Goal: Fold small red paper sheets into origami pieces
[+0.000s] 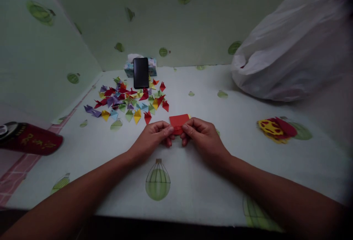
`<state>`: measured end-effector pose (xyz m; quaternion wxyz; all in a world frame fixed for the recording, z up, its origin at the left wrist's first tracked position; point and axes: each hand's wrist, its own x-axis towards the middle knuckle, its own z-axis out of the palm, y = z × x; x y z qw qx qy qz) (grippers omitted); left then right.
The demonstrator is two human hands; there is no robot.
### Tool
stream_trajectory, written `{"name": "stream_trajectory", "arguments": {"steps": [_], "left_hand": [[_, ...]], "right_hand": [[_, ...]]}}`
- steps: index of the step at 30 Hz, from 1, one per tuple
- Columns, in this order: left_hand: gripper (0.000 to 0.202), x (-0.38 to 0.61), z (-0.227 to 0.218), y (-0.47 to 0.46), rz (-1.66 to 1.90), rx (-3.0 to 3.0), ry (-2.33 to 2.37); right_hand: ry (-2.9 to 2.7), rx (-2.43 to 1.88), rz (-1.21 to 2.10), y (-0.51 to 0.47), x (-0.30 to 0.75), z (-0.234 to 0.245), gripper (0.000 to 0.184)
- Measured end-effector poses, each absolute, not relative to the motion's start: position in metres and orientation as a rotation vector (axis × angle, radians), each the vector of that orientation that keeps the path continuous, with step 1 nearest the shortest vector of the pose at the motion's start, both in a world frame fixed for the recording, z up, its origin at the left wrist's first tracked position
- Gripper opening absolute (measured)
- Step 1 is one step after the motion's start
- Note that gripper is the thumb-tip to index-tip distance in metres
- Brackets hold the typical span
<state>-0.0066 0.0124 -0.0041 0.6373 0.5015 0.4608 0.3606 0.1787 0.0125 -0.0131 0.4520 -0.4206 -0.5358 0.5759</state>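
Note:
A small red square of paper (179,120) is held up between my two hands, just above the table. Its lower edge looks folded or curled where the thumbs press. My left hand (157,132) pinches the lower left corner between thumb and fingers. On the other side, my right hand (199,131) grips the lower right corner the same way. A thin yellow sliver shows at the paper's upper right edge. Beyond my hands lies a pile of small folded paper cranes (129,102) in red, yellow, green, blue and purple.
A black phone (141,72) leans on a tissue box (153,66) behind the pile. To the left is a dark red can (33,139). At the right stand a large white plastic bag (286,52) and a red and yellow item (275,129). Balloon-print walls enclose the table (190,181).

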Motion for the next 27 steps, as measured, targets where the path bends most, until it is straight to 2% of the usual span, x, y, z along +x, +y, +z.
{"name": "stream_trajectory", "arguments": {"steps": [4, 10, 17, 27], "left_hand": [[0.034, -0.007, -0.006, 0.012, 0.812, 1.138, 1.023], [0.024, -0.007, 0.0, 0.012, 0.834, 1.253, 1.078], [0.021, -0.007, 0.002, 0.011, 0.797, 1.421, 1.118], [0.026, -0.006, 0.0, 0.012, 0.899, 1.236, 1.059]], "right_hand": [[-1.292, -1.021, 1.414, 0.014, 0.178, -0.014, 0.026], [-1.299, -1.01, 1.439, 0.013, 0.178, -0.02, 0.026], [-1.444, -1.061, 1.507, 0.013, 0.179, -0.011, 0.024], [-1.285, -1.014, 1.481, 0.015, 0.178, -0.021, 0.024]]}}
